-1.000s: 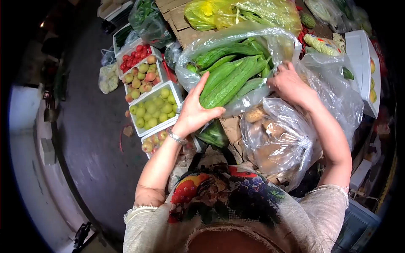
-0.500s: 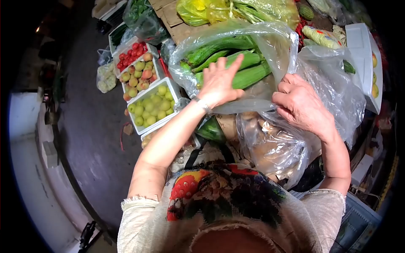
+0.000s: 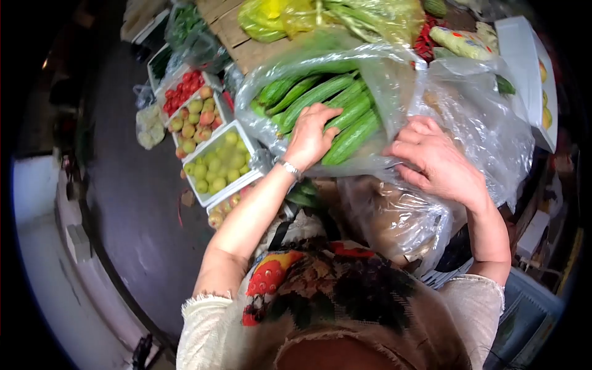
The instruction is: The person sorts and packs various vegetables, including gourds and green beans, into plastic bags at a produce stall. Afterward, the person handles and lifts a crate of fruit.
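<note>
Several long green ridged gourds [image 3: 353, 116] lie side by side in a large clear plastic bag [image 3: 395, 80], whose mouth is open. My left hand [image 3: 310, 135], with a metal bracelet at the wrist, has its fingers curled round the near end of one gourd. At the bag's right edge, my right hand [image 3: 431, 157] pinches the clear plastic. Below it is a second clear bag [image 3: 401, 223] with brown produce, blurred under the shiny film.
On the left stand white boxes of red tomatoes [image 3: 184, 92], peaches [image 3: 196, 120] and green fruit [image 3: 219, 165]. Yellow bags [image 3: 271, 18] lie on cardboard at the top. More clear plastic [image 3: 484, 123] and a white foam box [image 3: 519, 74] are at the right.
My left hand has gone from spread out to curled on a gourd. The gourds now lie more evenly side by side. My right hand has moved down along the bag's edge.
</note>
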Demonstrator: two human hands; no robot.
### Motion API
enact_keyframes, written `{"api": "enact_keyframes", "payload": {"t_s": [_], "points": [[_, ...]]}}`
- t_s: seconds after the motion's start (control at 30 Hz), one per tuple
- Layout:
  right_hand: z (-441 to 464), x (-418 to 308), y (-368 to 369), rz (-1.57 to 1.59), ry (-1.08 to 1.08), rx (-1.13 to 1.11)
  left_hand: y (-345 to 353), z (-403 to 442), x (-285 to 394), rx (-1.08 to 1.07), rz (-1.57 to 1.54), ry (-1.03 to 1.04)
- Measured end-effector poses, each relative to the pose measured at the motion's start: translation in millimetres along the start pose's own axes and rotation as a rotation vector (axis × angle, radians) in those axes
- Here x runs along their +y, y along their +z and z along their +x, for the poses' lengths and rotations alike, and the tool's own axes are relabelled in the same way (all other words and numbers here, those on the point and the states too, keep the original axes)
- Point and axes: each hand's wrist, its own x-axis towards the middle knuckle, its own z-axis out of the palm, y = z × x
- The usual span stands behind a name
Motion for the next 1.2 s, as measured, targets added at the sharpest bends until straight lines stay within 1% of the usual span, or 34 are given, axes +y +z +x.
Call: {"api": "enact_keyframes", "payload": {"t_s": [0.03, 0.07, 0.1, 0.13, 0.2, 0.27, 0.33, 0.4, 0.47, 0.53, 0.6, 0.67, 0.7, 0.77, 0.8, 0.87, 0.9, 0.93, 1.0, 1.03, 1.13, 1.17, 1.2], "points": [[-3, 0, -4, -0.017, 0.031, 0.021, -2, 0, 4, -0.007, 0.02, -0.051], [-6, 1, -9, 0.05, -0.018, 0.091, -4, 1, 8, -0.017, 0.036, -0.091], [-12, 5, -16, 0.11, -0.068, 0.163, -5, 0, 9, -0.01, 0.034, -0.047], [-21, 9, -32, 0.032, -0.038, 0.214, -6, -3, 6, -0.004, 0.031, -0.002], [-42, 21, -56, 0.117, 0.106, 0.515, -7, -13, 1, 0.026, -0.003, 0.008], [-71, 46, -76, 0.311, 0.447, 0.752, -11, -27, 0, 0.094, -0.053, -0.004], [-102, 92, -90, 0.421, 0.601, 0.907, -21, -43, 6, 0.096, -0.149, -0.13], [-134, 141, -90, 0.545, 0.83, 0.848, -29, -57, 13, 0.135, -0.168, -0.175], [-162, 209, -61, 0.473, 0.904, 0.695, -33, -73, 8, 0.159, -0.141, -0.16], [-166, 227, -27, 0.529, 1.104, 0.616, -36, -85, 14, 0.163, -0.165, -0.23], [-169, 263, 10, 0.664, 0.835, 0.592, -38, -94, 14, 0.165, -0.169, -0.269], [-129, 242, -11, 0.238, 0.848, 0.393, -38, -99, 13, 0.176, -0.23, -0.334], [-116, 243, -13, 0.244, 0.851, 0.401, -38, -99, 17, 0.178, -0.254, -0.343], [-100, 255, -22, -0.174, 1.054, 0.458, -37, -100, 16, 0.176, -0.256, -0.35], [-100, 262, -25, -0.168, 1.055, 0.466, -37, -99, 16, 0.18, -0.266, -0.362], [-100, 278, -29, -0.54, 1.101, 0.482, -36, -99, 20, 0.179, -0.247, -0.35], [-103, 283, -31, -0.508, 1.089, 0.432, -34, -98, 25, 0.184, -0.298, -0.398], [-103, 287, -30, -0.505, 1.087, 0.437, -33, -96, 28, 0.19, -0.349, -0.445], [-104, 298, -25, -0.618, 1.128, 0.354, -31, -98, 25, 0.176, -0.325, -0.432], [-100, 304, -33, -0.581, 1.204, 0.227, -31, -99, 24, 0.155, -0.302, -0.438], [-103, 307, -45, -0.536, 1.19, 0.173, -26, -101, 16, 0.14, -0.277, -0.434], [-105, 310, -42, -0.593, 1.125, 0.284, -25, -101, 15, 0.133, -0.283, -0.439], [-106, 310, -46, -0.589, 1.129, 0.286, -23, -100, 14, 0.128, -0.291, -0.442]]}}
